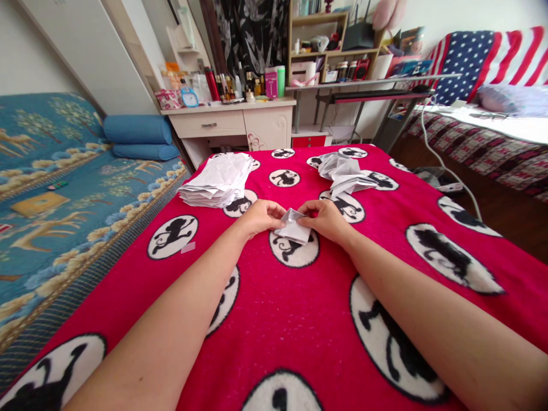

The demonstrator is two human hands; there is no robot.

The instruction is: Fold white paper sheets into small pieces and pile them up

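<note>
A small piece of folded white paper (293,227) is held between my two hands, just above the red cloth (274,308) with its black-and-white round prints. My left hand (262,219) pinches the paper's left side between thumb and fingers. On the other side, my right hand (326,220) grips its upper right edge the same way. The paper comes to a peak at the top and has a flat lower flap. Beyond my left hand lies a stack of white paper sheets (218,180). Past my right hand sits a loose pile of folded papers (346,174).
A blue patterned sofa (85,200) with a blue bolster (137,130) runs along the left. Behind the table stands a white dresser (222,123) crowded with bottles, beside a desk with shelves (338,54). At right is a bed (471,142); a white cable (445,162) hangs near it.
</note>
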